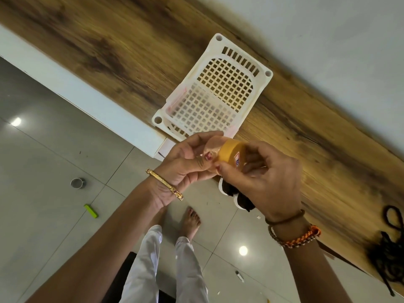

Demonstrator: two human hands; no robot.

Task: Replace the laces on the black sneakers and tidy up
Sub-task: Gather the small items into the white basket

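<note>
My right hand [265, 178] grips a yellowish roll of tape [231, 154] in front of me, over the edge of the wooden table [122, 51]. My left hand [185, 162] pinches the clear loose end of the tape, pulled out from the roll. Under my right hand a black sneaker with a white sole [237, 196] shows only partly at the table's edge. A tangle of black laces [391, 254] lies on the table at the far right.
A white plastic basket [258, 99] with a grid bottom sits on the table beyond my hands. On the tiled floor lie a grey tape roll [77, 183], a green lighter-like object [91, 211] and small scraps. My feet stand below.
</note>
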